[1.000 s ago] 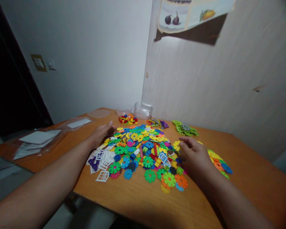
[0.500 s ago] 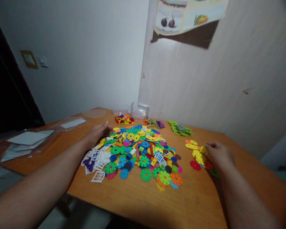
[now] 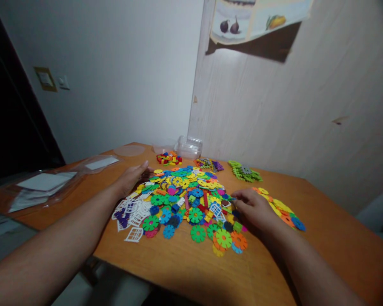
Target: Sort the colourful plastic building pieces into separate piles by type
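A heap of colourful notched plastic discs (image 3: 196, 215) covers the middle of the table, mixed with small building bricks (image 3: 180, 201). My left hand (image 3: 136, 176) rests against the heap's far left side, open, thumb raised; its other fingers are partly hidden. White window-frame pieces (image 3: 134, 234) lie below that hand. At the heap's right edge, my right hand (image 3: 249, 205) has its fingertips closed together over the pieces; whatever is between them is too small to make out. Beyond its wrist lies a separate group of yellow and orange discs (image 3: 278, 207), with a blue disc (image 3: 298, 224) at its end.
Green interlocking pieces (image 3: 244, 171), purple and grey ones (image 3: 210, 164) and a small brick pile (image 3: 169, 159) sit along the back. Clear plastic containers (image 3: 189, 147) stand by the wall. Plastic packaging with white cards (image 3: 44, 181) lies left. The wooden table's (image 3: 191, 272) front edge is near.
My right hand has moved left from the yellow and orange disc group to the main heap. A blue disc now shows at that group's near end. My left hand stays beside the heap.
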{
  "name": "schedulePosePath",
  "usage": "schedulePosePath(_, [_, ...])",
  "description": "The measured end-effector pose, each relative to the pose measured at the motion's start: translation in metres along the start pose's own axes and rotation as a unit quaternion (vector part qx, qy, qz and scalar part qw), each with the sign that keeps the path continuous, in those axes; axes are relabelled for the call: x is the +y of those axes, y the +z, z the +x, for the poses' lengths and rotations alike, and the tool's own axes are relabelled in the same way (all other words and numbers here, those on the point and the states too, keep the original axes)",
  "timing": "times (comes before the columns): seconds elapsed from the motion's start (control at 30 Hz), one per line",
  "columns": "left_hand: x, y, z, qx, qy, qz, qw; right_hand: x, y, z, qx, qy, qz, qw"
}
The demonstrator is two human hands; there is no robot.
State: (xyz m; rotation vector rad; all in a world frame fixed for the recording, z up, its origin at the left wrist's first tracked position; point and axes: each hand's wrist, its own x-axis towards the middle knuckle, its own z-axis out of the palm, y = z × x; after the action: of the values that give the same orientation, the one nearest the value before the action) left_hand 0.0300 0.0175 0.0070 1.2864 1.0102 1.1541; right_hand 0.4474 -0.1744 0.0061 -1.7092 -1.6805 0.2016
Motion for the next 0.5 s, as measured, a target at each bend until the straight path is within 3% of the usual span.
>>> schedulePosePath(0.23, [0.0,0.001,-0.002,-0.001,0.008,-0.002,1.0,-0.028,0.0,-0.006,-0.07,-0.067,-0.036,0.995])
schedulePosePath(0.37, [0.0,0.002,-0.004,-0.003,0.008,-0.002,1.0,-0.037,0.009,-0.006,-0.069,-0.112,-0.061,0.989])
schedulePosePath(0.5, [0.001,0.004,-0.006,0.0,0.008,0.0,1.0,-0.04,0.018,-0.004,-0.051,-0.103,-0.104,0.988])
